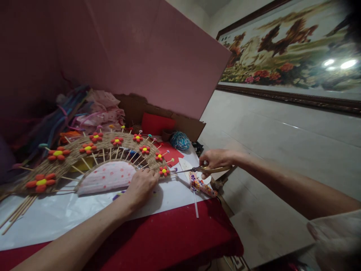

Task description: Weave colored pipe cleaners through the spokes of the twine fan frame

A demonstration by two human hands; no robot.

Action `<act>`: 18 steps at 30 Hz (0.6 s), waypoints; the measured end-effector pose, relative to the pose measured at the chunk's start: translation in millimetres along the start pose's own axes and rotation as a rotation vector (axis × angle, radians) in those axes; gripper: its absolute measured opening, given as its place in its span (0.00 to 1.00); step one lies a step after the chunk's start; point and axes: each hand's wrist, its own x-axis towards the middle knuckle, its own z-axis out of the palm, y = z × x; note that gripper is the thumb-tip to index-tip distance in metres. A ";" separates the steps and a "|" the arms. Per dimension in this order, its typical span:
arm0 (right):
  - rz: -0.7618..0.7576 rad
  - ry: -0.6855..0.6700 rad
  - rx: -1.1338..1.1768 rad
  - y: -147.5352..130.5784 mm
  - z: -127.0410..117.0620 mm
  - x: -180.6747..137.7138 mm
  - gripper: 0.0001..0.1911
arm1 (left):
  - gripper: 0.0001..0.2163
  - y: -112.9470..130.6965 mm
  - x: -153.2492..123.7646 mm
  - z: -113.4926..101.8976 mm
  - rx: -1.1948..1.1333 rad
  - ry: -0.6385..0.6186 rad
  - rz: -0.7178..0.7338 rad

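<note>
A half-round craft fan [115,141] of wound twine and thin sticks lies on white sheeting, dotted with red and orange flowers with yellow centres. Its inner half-circle is covered in pink-dotted white cloth [108,175]. My left hand [143,184] is closed at the right lower edge of the fan, fingers bent over it; the exact spot it grips is hidden. In my right hand [216,160] is a pair of scissors [197,169], its blades pointing left to the stick ends beside the rightmost flower [164,171]. Whether the blades touch a stick is too small to tell.
Beyond the fan are a blue yarn ball [180,140], red card [158,125] and crumpled pink cloth [101,107]. A flower-patterned roll [201,184] and a clear stick [196,205] lie by the table's right edge. A large pink panel [141,49] leans over the back.
</note>
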 end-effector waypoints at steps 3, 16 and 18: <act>-0.002 0.003 -0.015 0.7 -0.2 0.2 0.31 | 0.12 0.7 0.1 -1.8 0.004 -0.013 -0.006; 0.028 0.012 -0.064 -3.4 -6.7 -2.3 0.32 | 0.12 0.7 0.1 -3.0 -0.004 0.005 0.003; 0.032 0.011 -0.060 -4.5 -6.7 -1.5 0.31 | 0.12 0.4 0.0 -2.9 -0.002 0.008 0.007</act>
